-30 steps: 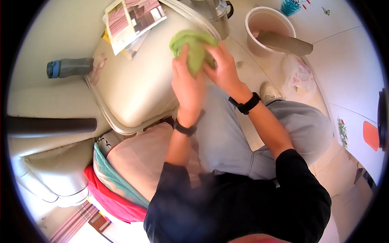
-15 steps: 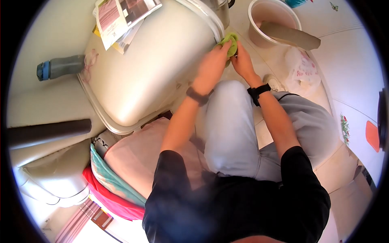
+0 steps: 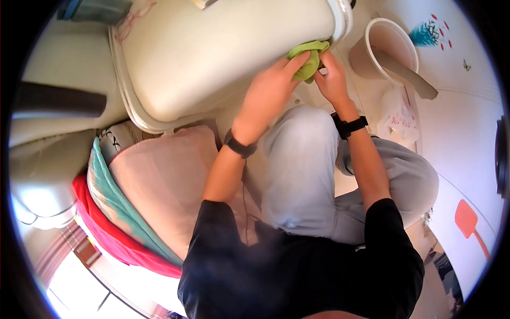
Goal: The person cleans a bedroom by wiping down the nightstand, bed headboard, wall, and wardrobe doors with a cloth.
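Note:
A crumpled green cloth (image 3: 307, 65) is bunched between my two hands, close to the near edge of a cream table (image 3: 212, 58) with rounded corners. My left hand (image 3: 270, 94) grips the cloth from the left, thumb and fingers pressed into it. On the other side, my right hand (image 3: 333, 81) pinches the cloth's right part, its fingers bent. The cloth hides some fingertips, and I cannot tell whether it touches the table's rim.
A round bin (image 3: 366, 56) with a long brown piece (image 3: 404, 72) leaning in it stands at right. Beside it lies a white plastic bag (image 3: 399, 117). Left are a pink cushion (image 3: 164, 181) and folded red fabric (image 3: 111, 234). An orange fly swatter (image 3: 466, 219) is far right.
The view has shifted, so the table and bin sit further right. The cloth looks more spread out and is a little left of the table's corner. Both hands still hold it.

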A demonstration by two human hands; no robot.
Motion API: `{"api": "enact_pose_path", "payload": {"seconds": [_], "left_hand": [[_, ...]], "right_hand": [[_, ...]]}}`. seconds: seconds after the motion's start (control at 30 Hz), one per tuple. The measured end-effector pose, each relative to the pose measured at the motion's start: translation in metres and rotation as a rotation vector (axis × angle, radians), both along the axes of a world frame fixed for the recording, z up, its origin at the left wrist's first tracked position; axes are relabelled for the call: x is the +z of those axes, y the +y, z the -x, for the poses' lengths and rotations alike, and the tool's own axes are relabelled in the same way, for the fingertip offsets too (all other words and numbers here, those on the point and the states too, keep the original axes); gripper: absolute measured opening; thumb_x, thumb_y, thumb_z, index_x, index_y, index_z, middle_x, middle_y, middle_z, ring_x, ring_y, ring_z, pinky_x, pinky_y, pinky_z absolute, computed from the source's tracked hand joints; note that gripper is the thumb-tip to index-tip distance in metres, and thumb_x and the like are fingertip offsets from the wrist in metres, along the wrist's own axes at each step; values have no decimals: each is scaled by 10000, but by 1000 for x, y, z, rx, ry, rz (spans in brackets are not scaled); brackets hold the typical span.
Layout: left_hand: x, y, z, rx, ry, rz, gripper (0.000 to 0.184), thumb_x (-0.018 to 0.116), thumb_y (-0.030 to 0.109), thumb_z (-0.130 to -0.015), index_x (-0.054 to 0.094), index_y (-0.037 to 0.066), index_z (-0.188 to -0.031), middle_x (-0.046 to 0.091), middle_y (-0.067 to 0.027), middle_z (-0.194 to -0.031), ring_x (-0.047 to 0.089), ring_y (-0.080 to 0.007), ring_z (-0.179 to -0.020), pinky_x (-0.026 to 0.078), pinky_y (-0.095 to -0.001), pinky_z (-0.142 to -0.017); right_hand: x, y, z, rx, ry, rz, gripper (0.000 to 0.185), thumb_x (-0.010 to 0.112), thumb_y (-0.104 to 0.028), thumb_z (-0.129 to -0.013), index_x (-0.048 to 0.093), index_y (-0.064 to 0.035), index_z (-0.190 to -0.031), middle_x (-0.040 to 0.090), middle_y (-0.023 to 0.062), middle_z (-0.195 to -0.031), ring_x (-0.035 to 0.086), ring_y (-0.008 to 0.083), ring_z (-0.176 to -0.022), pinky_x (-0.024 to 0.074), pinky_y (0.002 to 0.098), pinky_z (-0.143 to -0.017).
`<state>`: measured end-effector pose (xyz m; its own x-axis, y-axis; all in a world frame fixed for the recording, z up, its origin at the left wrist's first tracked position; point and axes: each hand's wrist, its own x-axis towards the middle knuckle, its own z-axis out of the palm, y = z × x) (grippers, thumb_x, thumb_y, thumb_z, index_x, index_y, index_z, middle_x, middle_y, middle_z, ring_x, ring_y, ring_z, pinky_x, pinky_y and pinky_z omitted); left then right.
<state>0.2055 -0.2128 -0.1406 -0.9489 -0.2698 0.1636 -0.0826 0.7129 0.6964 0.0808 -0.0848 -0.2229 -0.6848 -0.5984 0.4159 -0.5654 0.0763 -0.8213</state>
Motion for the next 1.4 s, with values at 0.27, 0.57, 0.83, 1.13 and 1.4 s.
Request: {"api": "enact_pose_path", "payload": {"seconds": [0.27,0.57,0.83,1.13,1.4], "left_hand": [[-24,-17,-91,316,63,-79,559,678,-42,-810,519,99,-1327,643,-179,-1128,663,-335,-919,556,-381,-787],[-84,-30,-158,736,128,-127,489,679,-26,-849,463,48,-1281,660,-222,-1091,680,-364,-986,555,-394,-792],[-119,-33,-170,948,7,-75,421,679,23,-842,483,35,-1215,647,-266,-1061,638,-441,-969,530,-458,-768],[-160,-15,-87,489,-113,-47,336,615,77,-848,507,41,-1164,639,-251,-938,643,-427,-776,528,-493,-624],[-144,-8,-79,504,-4,-255,379,614,35,-826,546,56,-1198,651,-226,-1004,638,-430,-823,520,-496,-708]], "right_hand": [[3,-50,-44,313,263,-89,251,722,-11,-737,641,-94,-959,632,97,-854,608,317,-649,493,376,-554],[1,-104,-100,543,422,-222,214,716,-169,-823,675,-115,-1025,687,82,-867,656,294,-694,531,381,-588],[-34,-106,-140,743,19,-414,466,605,-130,-891,478,-102,-1339,610,195,-1135,630,402,-929,523,480,-746],[-88,-49,-90,329,-171,-379,398,642,-106,-864,501,-44,-1231,637,210,-1097,650,392,-957,532,456,-824],[-83,-48,-84,243,-266,-345,325,632,-9,-860,505,-10,-1160,647,211,-1053,696,349,-890,568,394,-760]]}}
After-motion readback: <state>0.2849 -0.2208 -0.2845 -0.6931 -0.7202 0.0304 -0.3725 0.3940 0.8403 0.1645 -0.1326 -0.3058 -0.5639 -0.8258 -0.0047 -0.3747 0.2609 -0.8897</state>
